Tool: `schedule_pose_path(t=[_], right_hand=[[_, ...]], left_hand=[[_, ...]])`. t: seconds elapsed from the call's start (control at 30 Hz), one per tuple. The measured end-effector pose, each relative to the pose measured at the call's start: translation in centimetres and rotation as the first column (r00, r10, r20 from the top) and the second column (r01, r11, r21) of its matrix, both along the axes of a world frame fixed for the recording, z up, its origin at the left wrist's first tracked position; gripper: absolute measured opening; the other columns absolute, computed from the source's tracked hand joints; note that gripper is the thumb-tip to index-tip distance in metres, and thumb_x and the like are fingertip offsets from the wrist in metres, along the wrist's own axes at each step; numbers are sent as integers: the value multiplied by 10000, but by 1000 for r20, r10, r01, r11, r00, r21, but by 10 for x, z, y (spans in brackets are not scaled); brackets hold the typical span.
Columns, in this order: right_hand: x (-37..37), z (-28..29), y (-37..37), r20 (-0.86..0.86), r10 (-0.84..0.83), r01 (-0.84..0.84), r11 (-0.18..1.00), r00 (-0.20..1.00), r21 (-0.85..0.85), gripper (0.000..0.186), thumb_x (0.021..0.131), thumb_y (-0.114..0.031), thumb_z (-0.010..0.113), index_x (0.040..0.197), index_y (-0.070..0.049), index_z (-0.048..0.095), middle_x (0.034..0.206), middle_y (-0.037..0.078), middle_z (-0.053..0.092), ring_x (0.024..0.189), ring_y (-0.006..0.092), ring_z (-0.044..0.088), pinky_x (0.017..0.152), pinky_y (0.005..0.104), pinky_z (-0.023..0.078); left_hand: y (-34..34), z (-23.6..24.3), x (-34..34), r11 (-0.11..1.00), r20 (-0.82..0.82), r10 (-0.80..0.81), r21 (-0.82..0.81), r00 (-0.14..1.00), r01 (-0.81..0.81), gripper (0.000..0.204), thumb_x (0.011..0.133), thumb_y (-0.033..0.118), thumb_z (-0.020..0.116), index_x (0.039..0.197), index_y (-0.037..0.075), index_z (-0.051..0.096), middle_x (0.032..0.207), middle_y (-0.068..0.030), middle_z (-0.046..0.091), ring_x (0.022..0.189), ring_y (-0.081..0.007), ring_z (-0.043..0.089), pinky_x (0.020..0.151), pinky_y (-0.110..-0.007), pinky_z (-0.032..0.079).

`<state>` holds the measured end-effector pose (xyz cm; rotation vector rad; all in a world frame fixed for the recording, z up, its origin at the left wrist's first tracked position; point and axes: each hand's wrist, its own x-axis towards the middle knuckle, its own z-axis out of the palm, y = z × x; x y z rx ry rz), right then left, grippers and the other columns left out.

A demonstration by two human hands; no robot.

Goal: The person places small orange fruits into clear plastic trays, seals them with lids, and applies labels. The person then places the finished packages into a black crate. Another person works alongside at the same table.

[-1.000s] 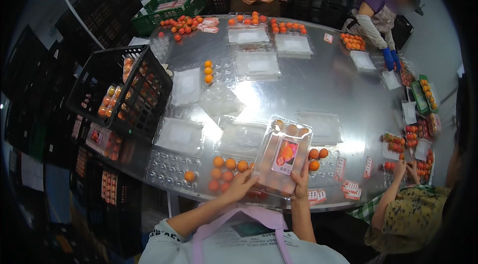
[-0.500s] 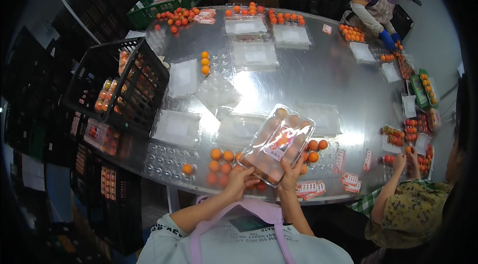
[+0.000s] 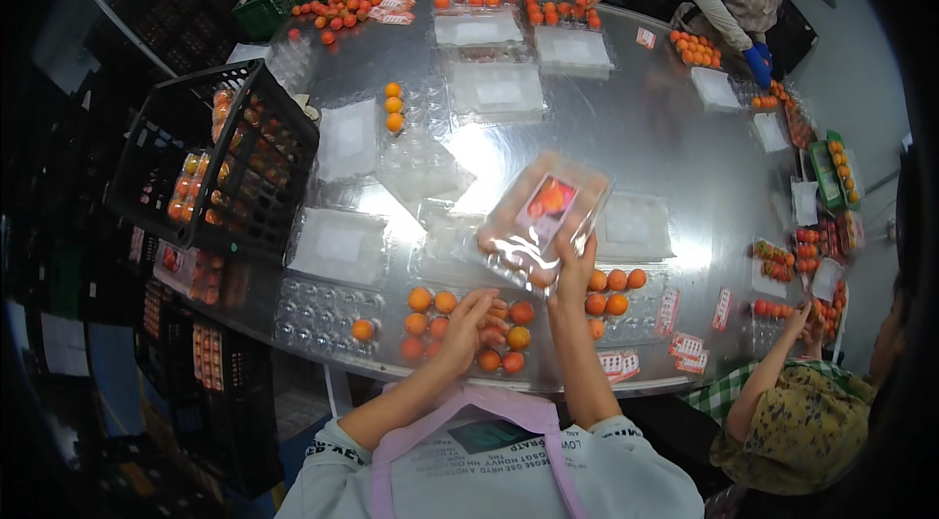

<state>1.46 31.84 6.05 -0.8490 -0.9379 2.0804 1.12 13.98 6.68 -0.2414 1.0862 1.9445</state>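
A clear plastic fruit pack with a picture label on its lid is raised over the near middle of the table. My right hand grips its lower right edge; round orange fruit shows faintly through the plastic. Lower down, my left hand hovers over round orange-red fruit set in a clear tray, its fingers loosely stretched and nothing visible in them. Right of my right forearm, more orange fruit sits in another clear tray. A mostly bare dimpled tray at the left holds one fruit.
Flat clear packs with white pads lie about the metal table. A black crate with packed fruit stands at the left edge. Label strips lie near right. Other people work at the far side and right, a near one in a patterned sleeve.
The fruit pack has gone up and away from me in my right hand. My left hand has come off it and hangs over the tray. The far person's hands have parted.
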Motion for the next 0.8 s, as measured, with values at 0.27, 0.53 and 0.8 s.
schedule_pose_path(t=[0.27, 0.53, 0.8], right_hand=[[-98, -36, 51, -58, 21, -39, 938, 998, -343, 750, 847, -33, 578, 1415, -236, 133, 1311, 107, 382, 1151, 259, 457, 934, 505, 420], [-100, -62, 50, -23, 75, -78, 912, 997, -403, 732, 836, -58, 562, 1400, -263, 143, 1212, 80, 428, 1078, 216, 471, 895, 522, 416], [-90, -57, 53, -37, 153, -154, 894, 988, -420, 690, 854, -42, 527, 1408, -220, 155, 1297, 75, 385, 1158, 239, 441, 908, 552, 411]], left_hand=[[-7, -26, -27, 986, -203, -41, -169, 978, 6, 160, 909, 93, 562, 1058, 35, 562, 872, -51, 607, 684, -93, 578, 525, -199, 467], [54, -9, -179, 783, -865, -429, -499, 259, -370, 159, 831, 63, 599, 989, 43, 589, 897, -60, 608, 766, -183, 570, 629, -291, 486], [142, -35, -303, 498, -352, -864, -494, -360, -712, 414, 678, 15, 647, 1079, 62, 555, 1087, -87, 555, 1017, -265, 509, 835, -374, 418]])
